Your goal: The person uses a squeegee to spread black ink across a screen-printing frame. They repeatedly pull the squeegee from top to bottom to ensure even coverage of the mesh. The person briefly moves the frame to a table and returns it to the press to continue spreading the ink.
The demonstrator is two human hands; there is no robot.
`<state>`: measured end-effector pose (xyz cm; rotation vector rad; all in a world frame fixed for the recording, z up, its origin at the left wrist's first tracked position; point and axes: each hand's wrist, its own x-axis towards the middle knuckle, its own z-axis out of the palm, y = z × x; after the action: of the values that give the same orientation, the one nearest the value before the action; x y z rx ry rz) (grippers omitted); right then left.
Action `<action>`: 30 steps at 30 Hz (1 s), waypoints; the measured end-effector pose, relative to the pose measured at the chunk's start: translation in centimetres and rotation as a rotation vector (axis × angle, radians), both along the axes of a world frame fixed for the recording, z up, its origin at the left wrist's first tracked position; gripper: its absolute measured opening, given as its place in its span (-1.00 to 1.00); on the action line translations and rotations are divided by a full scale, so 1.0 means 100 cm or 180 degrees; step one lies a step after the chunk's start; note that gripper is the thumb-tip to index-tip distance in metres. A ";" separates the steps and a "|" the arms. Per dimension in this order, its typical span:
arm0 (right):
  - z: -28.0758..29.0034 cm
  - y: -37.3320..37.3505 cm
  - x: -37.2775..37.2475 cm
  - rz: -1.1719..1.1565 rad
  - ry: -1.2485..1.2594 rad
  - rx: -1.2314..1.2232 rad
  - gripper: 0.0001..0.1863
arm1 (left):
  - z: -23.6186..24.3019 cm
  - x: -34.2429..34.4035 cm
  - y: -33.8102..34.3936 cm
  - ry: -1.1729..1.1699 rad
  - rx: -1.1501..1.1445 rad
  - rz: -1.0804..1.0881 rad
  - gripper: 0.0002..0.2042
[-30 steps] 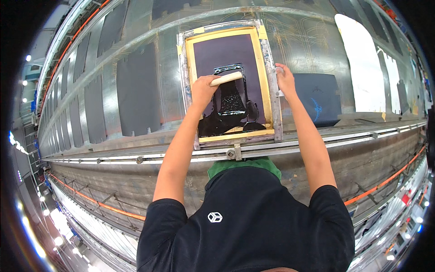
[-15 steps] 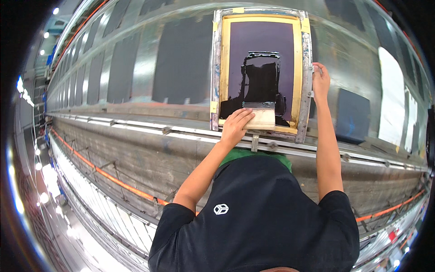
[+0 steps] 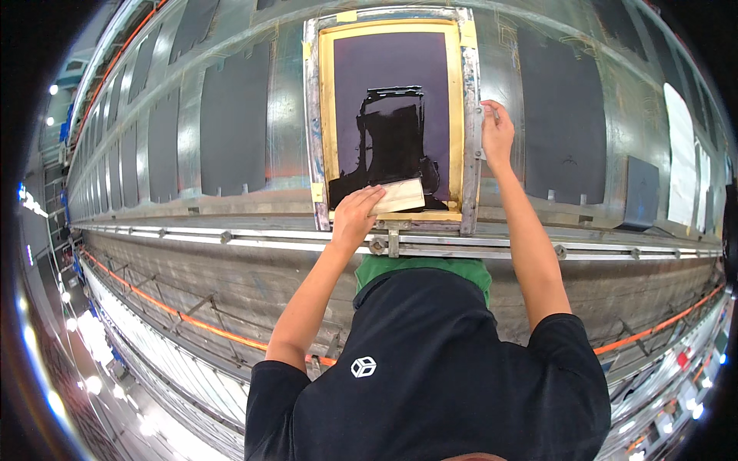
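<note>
While left fingers (image 3: 374, 194) clasp pale squeegee (image 3: 401, 197), right fingers (image 3: 501, 113) curl half-open beside frame (image 3: 468, 92); whether gripping, cannot tell.

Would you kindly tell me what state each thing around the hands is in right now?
Left hand: closed on the wooden squeegee
Wooden squeegee: held, at the frame's near end
Frame: lying flat on the table
Purple screen: partly inked, bare toward the far end
Black ink: glossy, spread
Right hand: at the frame's right edge, contact unclear
</note>
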<state>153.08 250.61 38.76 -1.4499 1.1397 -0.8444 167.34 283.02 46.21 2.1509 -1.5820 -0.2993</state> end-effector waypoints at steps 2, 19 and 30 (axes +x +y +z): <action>-0.001 0.004 0.005 -0.0028 0.0183 -0.0041 -0.79 | 0.001 0.018 -0.003 0.0107 -0.0124 0.0113 -0.47; 0.075 0.015 0.096 0.2235 0.2504 -0.2051 -0.62 | 0.005 0.142 -0.166 0.0343 0.0211 0.0069 -0.68; 0.074 0.145 -0.001 0.2275 0.1663 -0.1853 -0.55 | -0.006 0.062 -0.037 0.0362 0.0106 -0.0160 -0.52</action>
<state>153.02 265.08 46.21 -2.4584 0.6359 -0.2832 173.58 279.34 45.58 2.0823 -1.5788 -0.4589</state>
